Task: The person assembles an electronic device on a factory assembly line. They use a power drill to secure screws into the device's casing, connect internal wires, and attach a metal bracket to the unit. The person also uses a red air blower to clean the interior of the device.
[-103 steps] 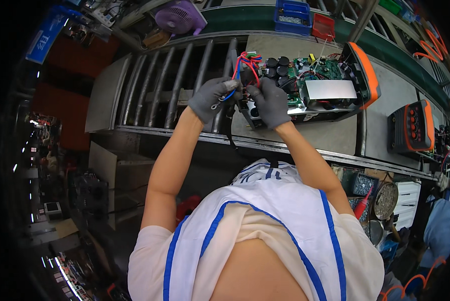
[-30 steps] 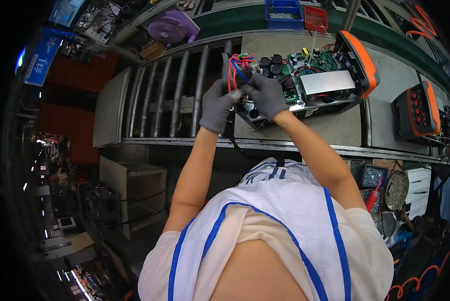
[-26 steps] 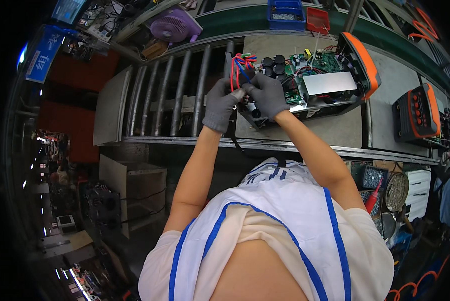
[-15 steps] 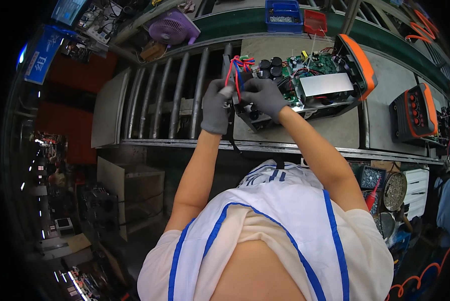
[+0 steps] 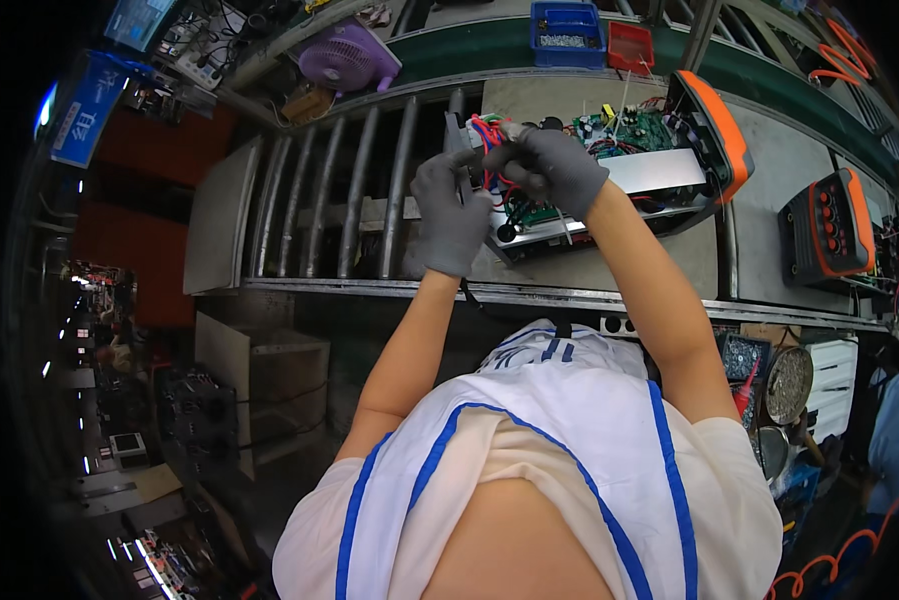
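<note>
At the left end of the open orange-fronted electronic unit, a red and blue wire bundle is bunching beside both hands. The gloved right hand is bending its fingers over that end; the gloved left hand is half curling just outside it. Whether either is gripping wires, I cannot tell. Beyond the unit, a blue parts bin is standing.

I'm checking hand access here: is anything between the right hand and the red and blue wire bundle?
Nothing visible stands between the right hand and the wire bundle; in this view, the hand partly covers the bundle. The left hand is at the bundle's lower left, not between them.
</note>
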The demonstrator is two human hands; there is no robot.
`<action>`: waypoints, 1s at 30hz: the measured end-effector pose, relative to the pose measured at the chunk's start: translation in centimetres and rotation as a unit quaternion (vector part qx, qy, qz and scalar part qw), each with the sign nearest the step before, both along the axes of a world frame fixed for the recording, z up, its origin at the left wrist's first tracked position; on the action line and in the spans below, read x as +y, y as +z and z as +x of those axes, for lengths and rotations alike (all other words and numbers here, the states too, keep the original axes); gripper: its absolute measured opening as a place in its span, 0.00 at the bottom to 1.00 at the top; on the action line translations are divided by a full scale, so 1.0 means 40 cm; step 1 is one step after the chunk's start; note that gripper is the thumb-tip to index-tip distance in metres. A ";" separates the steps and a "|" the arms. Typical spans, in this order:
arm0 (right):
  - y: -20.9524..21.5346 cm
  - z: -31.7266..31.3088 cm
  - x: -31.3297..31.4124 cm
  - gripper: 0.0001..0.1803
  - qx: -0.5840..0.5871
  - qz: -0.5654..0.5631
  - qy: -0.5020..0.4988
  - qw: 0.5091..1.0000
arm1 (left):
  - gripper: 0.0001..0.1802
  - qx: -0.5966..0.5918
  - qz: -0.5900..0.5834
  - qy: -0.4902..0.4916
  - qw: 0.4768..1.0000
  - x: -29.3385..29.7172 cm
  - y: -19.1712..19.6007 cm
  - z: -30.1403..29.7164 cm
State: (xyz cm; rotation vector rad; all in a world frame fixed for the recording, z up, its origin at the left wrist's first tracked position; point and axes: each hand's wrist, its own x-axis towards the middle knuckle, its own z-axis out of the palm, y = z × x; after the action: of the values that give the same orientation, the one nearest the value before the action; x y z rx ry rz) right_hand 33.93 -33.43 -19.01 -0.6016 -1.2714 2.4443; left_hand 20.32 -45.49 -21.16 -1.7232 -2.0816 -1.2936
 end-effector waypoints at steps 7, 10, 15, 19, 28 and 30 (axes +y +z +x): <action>0.026 0.019 -0.006 0.15 -0.051 0.123 0.076 0.988 | 0.45 -0.056 -0.150 0.105 0.982 0.001 0.034 0.048; 0.010 0.016 0.017 0.14 -0.123 0.271 0.095 0.950 | 0.39 0.028 -0.180 0.129 0.975 -0.006 -0.010 0.022; -0.027 -0.033 0.005 0.12 -0.177 0.646 -0.028 0.742 | 0.29 0.077 -0.160 0.113 0.978 -0.009 -0.031 0.012; -0.076 -0.063 -0.004 0.12 -0.138 0.662 -0.114 0.728 | 0.27 0.093 -0.170 0.123 0.973 -0.007 -0.030 0.015; -0.128 -0.090 0.010 0.12 -0.157 0.534 -0.125 0.821 | 0.27 0.090 -0.144 0.112 0.979 -0.006 -0.042 0.009; -0.118 -0.098 0.004 0.13 -0.150 0.506 -0.121 0.841 | 0.27 0.084 -0.124 0.104 0.983 -0.013 -0.038 0.010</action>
State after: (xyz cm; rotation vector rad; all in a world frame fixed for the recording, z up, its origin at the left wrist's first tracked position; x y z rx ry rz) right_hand 30.02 -33.28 -23.74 -0.7459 -2.1627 1.1885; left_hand 20.71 -46.00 -22.68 -1.5846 -2.3269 -0.8312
